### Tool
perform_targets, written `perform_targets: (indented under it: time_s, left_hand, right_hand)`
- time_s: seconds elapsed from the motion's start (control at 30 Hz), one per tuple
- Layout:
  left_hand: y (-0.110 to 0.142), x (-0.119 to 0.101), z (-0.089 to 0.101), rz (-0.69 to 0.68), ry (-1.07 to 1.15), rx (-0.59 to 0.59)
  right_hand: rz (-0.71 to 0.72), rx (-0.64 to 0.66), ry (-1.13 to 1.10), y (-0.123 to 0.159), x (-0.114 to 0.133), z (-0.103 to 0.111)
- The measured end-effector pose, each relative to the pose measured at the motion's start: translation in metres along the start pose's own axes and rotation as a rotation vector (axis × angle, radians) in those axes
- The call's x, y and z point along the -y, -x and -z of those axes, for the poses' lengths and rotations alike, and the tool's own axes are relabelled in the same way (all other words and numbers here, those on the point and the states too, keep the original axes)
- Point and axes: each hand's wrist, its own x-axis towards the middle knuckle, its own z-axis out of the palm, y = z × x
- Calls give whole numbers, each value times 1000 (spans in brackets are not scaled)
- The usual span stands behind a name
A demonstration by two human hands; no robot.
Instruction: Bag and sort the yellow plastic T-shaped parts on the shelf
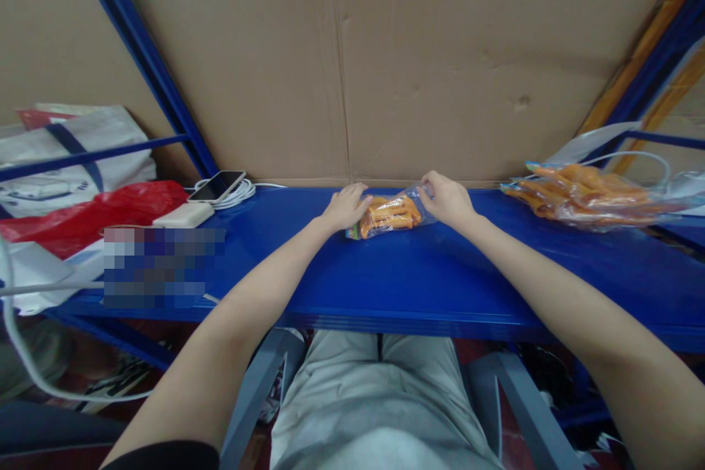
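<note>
A clear plastic bag with orange, strip-like pieces inside lies on the blue shelf top in front of me. Its left end has a green-edged strip. My left hand grips that left end, thumb along the bag and fingers over its far edge. At the other end, my right hand pinches the loose clear plastic between thumb and fingers. The tips of some fingers are hidden behind the plastic and the hands.
Several similar bags of orange pieces are piled at the right. Leftward are a phone on a coiled white cable, a white box, a red plastic bag and a canvas bag. Cardboard walls the back.
</note>
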Motion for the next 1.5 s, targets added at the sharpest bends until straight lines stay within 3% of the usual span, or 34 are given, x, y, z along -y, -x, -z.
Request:
perform_targets:
  time_s: [0.07,0.17,0.23,0.3,0.47,0.63,0.87,1.07,1.27,1.5]
  left_hand:
    - [-2,5,-3,55,-9,81]
    - [-4,9,-6,106,-9,179]
    - [-5,9,-6,107,-4,208]
    - [-6,10,-7,97,4,214]
    - [-9,12,-8,104,48,203]
    - [-10,14,-2,129,86,110]
    - [-11,13,1,239,212,-46]
    - [-14,5,-4,322,499,0]
    - [-10,-11,0,425,842,98]
    - [-9,-13,-7,448,808,30]
  right_hand:
    - [15,112,-123,2,8,2]
    - [13,414,-420,6,17,1]
    - [-34,613,-589,7,18,-2]
    - [-69,714,-675,8,17,-5]
    - [-118,641,-706,1,2,-15]
    - [-149,496,-629,-6,-12,-27]
    - [-455,334,-555,-10,-20,-24]
    - [-694,316,-613,-7,-23,-21]
    - [-688,353,-702,-8,-27,-26]
    - [-649,385,-750,-6,-27,-28]
